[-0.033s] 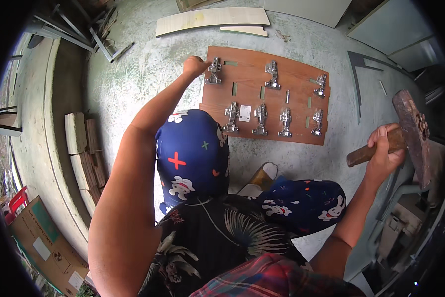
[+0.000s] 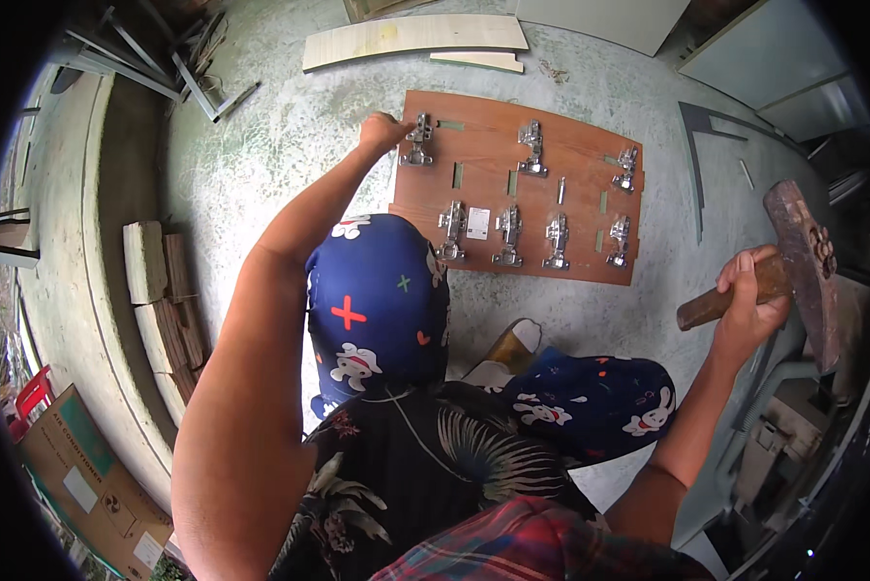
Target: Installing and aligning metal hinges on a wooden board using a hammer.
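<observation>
A reddish-brown wooden panel (image 2: 578, 140) with cut slots and a small white label lies flat on the floor in front of me. At its far left corner my left hand (image 2: 381, 133) is closed, fingertips pinching the upper end of a metal cabinet hinge (image 2: 418, 140). Several more shiny hinges, such as a middle one (image 2: 533, 148), sit on the panel in two rough rows. Off to the right, my right hand (image 2: 752, 298) grips a heavy hammer (image 2: 803, 266) by its short wooden handle. The rusty hammer head is raised, well apart from the panel.
A pale board (image 2: 411, 41) lies beyond the panel, and metal frames (image 2: 188, 77) stand at the far left. Stacked wood blocks (image 2: 147, 261) line the left wall near a cardboard box (image 2: 91, 474). My knee in blue patterned cloth (image 2: 377, 290) rises close to the panel.
</observation>
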`<move>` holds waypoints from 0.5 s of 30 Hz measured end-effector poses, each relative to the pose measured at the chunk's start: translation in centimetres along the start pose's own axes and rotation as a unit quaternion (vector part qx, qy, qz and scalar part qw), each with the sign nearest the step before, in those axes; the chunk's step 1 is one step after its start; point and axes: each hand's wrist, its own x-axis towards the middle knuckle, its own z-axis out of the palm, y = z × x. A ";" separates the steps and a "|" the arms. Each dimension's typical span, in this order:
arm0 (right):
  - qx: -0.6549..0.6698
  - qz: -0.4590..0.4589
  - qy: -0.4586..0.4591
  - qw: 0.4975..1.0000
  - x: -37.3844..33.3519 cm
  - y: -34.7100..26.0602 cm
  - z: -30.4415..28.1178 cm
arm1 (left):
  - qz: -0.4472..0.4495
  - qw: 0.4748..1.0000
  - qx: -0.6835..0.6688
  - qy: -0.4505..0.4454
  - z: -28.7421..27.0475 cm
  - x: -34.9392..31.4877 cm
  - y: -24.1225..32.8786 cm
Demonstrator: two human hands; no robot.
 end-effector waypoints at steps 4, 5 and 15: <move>-0.080 0.048 -0.034 0.995 0.1 0.0 1.4 | -0.043 0.998 -0.006 -0.046 3.1 1.4 -0.4; -0.087 0.064 -0.047 0.993 0.0 0.3 1.9 | -0.041 0.999 -0.001 -0.035 3.4 1.6 -0.7; -0.066 0.200 -0.140 0.968 -1.2 2.4 7.5 | 0.004 0.984 -0.173 0.038 5.4 -0.7 -0.6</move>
